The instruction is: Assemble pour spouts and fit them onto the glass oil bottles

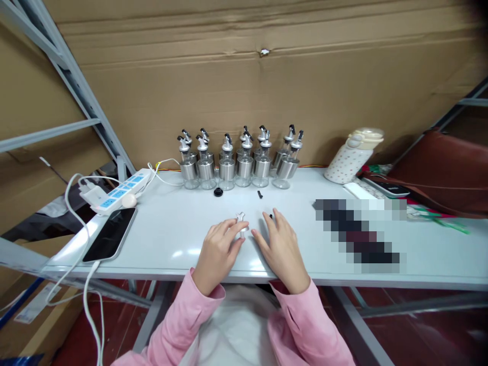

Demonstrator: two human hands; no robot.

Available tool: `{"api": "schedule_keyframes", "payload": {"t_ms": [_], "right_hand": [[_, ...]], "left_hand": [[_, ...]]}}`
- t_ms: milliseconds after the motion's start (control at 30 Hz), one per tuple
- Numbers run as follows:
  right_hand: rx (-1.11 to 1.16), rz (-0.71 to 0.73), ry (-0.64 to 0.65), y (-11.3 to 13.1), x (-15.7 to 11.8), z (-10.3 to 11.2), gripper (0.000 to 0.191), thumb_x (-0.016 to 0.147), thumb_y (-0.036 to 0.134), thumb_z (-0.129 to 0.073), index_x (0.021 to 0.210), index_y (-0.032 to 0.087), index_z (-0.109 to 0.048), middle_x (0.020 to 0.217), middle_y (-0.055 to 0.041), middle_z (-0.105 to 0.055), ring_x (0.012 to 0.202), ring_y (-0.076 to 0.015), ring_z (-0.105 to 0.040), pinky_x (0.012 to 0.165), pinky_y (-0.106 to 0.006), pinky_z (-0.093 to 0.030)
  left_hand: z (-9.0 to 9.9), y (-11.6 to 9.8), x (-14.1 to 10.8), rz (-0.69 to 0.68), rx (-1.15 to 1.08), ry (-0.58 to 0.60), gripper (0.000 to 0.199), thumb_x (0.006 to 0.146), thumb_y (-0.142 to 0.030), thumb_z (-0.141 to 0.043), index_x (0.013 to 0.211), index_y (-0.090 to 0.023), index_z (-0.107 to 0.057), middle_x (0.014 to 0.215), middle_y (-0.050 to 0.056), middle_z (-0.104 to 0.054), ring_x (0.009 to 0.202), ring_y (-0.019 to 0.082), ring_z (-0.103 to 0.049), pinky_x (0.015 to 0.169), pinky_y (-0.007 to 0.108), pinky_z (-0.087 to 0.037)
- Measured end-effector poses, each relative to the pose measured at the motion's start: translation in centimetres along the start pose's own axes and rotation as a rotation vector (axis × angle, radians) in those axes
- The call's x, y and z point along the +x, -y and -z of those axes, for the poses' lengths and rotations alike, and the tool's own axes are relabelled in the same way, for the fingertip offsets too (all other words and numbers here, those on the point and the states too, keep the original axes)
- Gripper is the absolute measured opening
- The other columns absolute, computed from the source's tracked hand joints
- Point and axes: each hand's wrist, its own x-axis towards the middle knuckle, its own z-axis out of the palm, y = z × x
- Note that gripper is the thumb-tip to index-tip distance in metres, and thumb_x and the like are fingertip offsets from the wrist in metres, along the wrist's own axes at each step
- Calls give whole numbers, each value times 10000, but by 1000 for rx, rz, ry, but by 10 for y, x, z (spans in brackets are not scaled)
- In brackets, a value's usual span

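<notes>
My left hand pinches a small silver pourer spout between thumb and fingers, just above the table. To its right, my right hand is open, its fingers stretched forward and apart with nothing between them. A tiny black part shows by the right fingertips, partly covered by them. Beyond the hands lie a round black stopper and a small black flip lid. At the back stand several glass oil bottles with steel sleeves, among them a front bottle, all topped with silver pourers and black lids.
On the left are a white power strip, a smartphone and looping white cables. At the right stand a dotted tumbler and a brown leather bag, near a pixelated dark item. Cardboard walls the back.
</notes>
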Motion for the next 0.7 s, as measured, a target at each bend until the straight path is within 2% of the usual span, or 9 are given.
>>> {"api": "schedule_keyframes", "payload": {"t_ms": [67, 167, 333, 533, 600, 700], "right_hand": [[-72, 30, 28, 2, -1, -2, 517, 887, 397, -484, 1257, 38, -519, 1354, -296, -449, 1245, -399, -443, 956, -554, -405], [-79, 46, 33, 4, 0, -2, 411, 897, 314, -470, 1190, 46, -573, 1273, -266, -537, 1177, -374, -502, 951, -548, -411], [160, 65, -29, -2, 3, -5, 297, 896, 155, -397, 1029, 89, -654, 1027, -176, -673, 970, -272, -604, 878, -440, -494], [361, 15, -53, -3, 3, 0, 301, 854, 103, -389, 956, 155, -667, 871, -111, -692, 820, -247, -623, 771, -428, -510], [512, -54, -75, 4, 4, 6, 248, 847, 140, -440, 944, 177, -666, 875, -94, -689, 804, -231, -637, 760, -409, -515], [920, -220, -100, 19, 4, 16, 121, 821, 232, -554, 880, 201, -655, 856, -55, -691, 729, -185, -659, 692, -346, -539]], "left_hand": [[0, 0, 0, 3, -6, 12, 292, 895, -168, -509, 1178, -237, -532, 1098, 60, -608, 1007, 194, -582, 846, 333, -462], [1, -1, 0, 16, -7, 15, 298, 897, -154, -496, 1181, -237, -536, 1099, 56, -611, 1002, 187, -581, 841, 323, -454], [0, -1, 0, 41, -14, 68, 312, 891, -147, -504, 1183, -251, -536, 1119, 41, -617, 1029, 189, -578, 874, 337, -433], [1, 0, 1, 57, -44, 103, 296, 898, -154, -496, 1176, -248, -533, 1132, 43, -621, 1057, 185, -575, 891, 342, -423], [1, 0, 1, 50, -55, 105, 296, 900, -153, -494, 1177, -251, -528, 1136, 41, -621, 1057, 184, -577, 889, 343, -427], [1, 0, 1, 13, -72, 111, 300, 909, -163, -481, 1196, -245, -509, 1138, 51, -613, 1059, 189, -575, 878, 338, -444]]}}
